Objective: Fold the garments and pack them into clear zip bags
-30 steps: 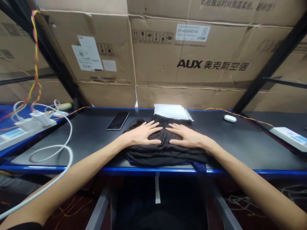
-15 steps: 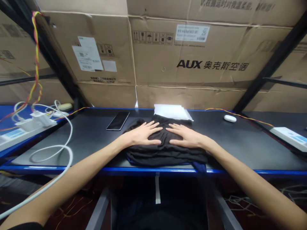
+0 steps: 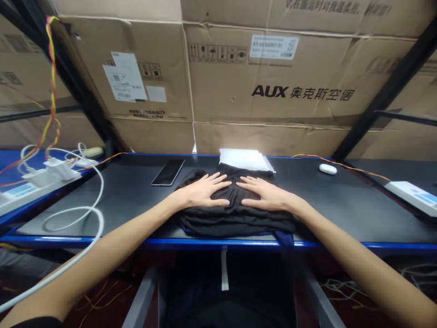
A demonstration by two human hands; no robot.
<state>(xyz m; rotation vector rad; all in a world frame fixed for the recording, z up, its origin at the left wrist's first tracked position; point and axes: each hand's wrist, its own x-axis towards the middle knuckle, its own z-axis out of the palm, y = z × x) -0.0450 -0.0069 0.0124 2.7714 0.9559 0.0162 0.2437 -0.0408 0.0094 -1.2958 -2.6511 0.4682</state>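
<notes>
Black cloth [image 3: 235, 223] lies bunched in layers at the centre of the frame, its near edge close to the desk's [image 3: 112, 200] blue rim. The left hand [image 3: 202, 191] and right hand [image 3: 264, 193] lie flat on it, fingers spread. Pushing toward the top could nudge the white packet [image 3: 244, 158] behind; dragging toward the bottom could slide the cloth off, as a navy corner [image 3: 284, 238] already overhangs.
</notes>
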